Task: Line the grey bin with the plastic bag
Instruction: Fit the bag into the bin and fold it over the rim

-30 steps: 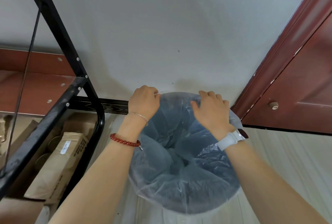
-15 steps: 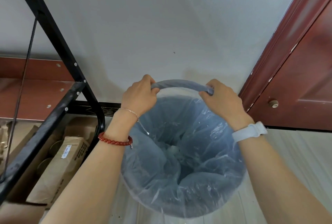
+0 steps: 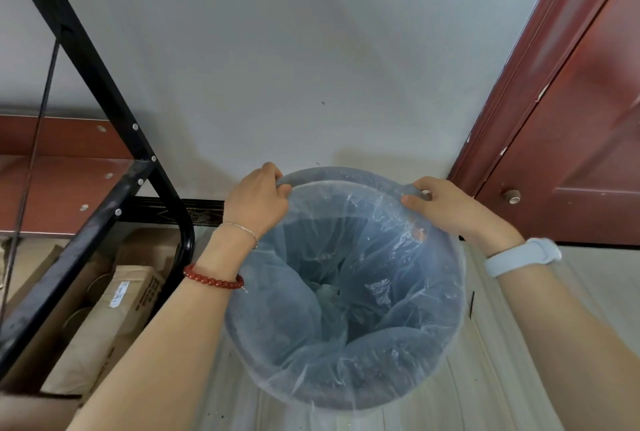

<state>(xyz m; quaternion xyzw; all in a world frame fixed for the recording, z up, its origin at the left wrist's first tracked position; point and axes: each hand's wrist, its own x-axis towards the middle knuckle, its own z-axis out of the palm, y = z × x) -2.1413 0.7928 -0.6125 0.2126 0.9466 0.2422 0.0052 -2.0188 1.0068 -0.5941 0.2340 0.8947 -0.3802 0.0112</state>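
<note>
The round grey bin (image 3: 346,172) stands on the floor against the white wall, tilted toward me so I look into it. A clear plastic bag (image 3: 374,292) fills its inside and folds over the near and side rim. My left hand (image 3: 256,202) grips the far-left part of the rim with the bag's edge under the fingers. My right hand (image 3: 440,205) pinches the bag's edge at the far-right rim. Between the two hands the far rim shows with film stretched over it.
A black metal rack frame (image 3: 104,188) with red-brown shelves stands at the left. Brown paper sacks (image 3: 117,313) lie under it. A dark red door (image 3: 581,140) closes off the right side. Pale floorboards (image 3: 519,378) run beneath the bin.
Both hands went from pressing down into the bag to gripping the far rim, then slid apart along it. The bag's edge now covers more of the far rim.
</note>
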